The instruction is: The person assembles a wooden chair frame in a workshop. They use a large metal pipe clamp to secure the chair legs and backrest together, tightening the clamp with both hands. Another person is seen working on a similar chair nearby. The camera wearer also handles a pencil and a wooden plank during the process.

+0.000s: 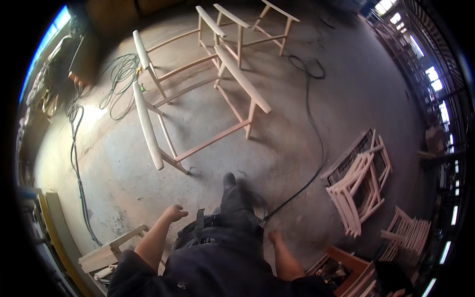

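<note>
Left hand [174,213] loosely curled, empty, swinging at side. Right hand [275,237] low, mostly hidden; can't tell grip. Both free, person mid-stride. Nearest: unfinished wooden chair frame [193,128] on concrete floor [346,99], just ahead of shoe [229,180], long rails running near-to-far, leaning left. More frames behind, stacked frames [358,185] right, black cable [311,128] between.

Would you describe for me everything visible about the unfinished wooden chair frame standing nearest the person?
The nearest chair frame is pale, bare wood, apparently unfinished. It has two long, slightly curved top rails, each on slim legs, with thin stretchers running across between the two sides. No seat or panel fills it. It stands upright on the grey concrete floor, ahead of the person's left hand, which hangs apart from it. More frames of the same kind stand right behind it; whether they touch is unclear.
</note>
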Available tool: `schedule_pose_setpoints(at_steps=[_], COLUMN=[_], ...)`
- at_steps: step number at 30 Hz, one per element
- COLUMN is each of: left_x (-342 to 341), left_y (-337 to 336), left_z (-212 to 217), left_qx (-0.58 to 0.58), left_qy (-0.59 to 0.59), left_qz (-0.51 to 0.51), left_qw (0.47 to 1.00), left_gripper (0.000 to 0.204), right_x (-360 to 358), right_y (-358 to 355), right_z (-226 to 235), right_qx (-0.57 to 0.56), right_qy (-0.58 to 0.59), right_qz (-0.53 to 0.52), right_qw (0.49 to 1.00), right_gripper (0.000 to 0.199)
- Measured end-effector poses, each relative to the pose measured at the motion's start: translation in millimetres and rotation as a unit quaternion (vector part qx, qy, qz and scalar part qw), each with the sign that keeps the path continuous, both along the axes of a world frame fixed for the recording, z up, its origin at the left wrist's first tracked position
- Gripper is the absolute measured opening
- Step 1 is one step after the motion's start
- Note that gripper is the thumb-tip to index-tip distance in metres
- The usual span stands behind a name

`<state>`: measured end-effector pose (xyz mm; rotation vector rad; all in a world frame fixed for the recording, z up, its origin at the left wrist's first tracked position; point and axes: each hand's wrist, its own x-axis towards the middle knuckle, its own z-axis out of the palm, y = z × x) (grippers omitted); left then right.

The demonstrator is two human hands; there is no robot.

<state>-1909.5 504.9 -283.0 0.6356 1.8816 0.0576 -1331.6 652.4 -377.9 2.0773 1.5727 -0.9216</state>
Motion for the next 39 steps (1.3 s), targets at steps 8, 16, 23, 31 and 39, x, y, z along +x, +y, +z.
schedule_pose_setpoints(at_steps=[8, 16, 23, 31, 39], left_x=[32, 83, 266, 425, 425], left_y=[-111, -64, -8, -54, -68], left_z=[-22, -37, 15, 77, -2], left_qx=[-0.105, -0.070, 0.108, 0.212, 0.063], left_qy=[-0.021, 0.073, 0.048, 0.116, 0.228], left_qz=[-0.039, -0.241, -0.151, -0.392, -0.585], left_qw=[0.993, 0.965, 0.981, 0.888, 0.776], left_gripper=[0.038, 0.044, 0.045, 0.037, 0.052], right_x=[105, 151, 229, 346, 333], right_y=[-282, -321, -441, -589, -457], right_z=[91, 49, 85, 45, 177], right_qx=[0.248, 0.066, 0.121, 0.123, 0.113], right_qy=[0.217, 0.347, 0.306, 0.374, 0.225], right_qz=[0.304, -0.235, -0.358, -0.485, -0.452], right_qw=[0.894, 0.905, 0.874, 0.781, 0.856], right_gripper=[0.015, 0.021, 0.030, 0.029, 0.043])
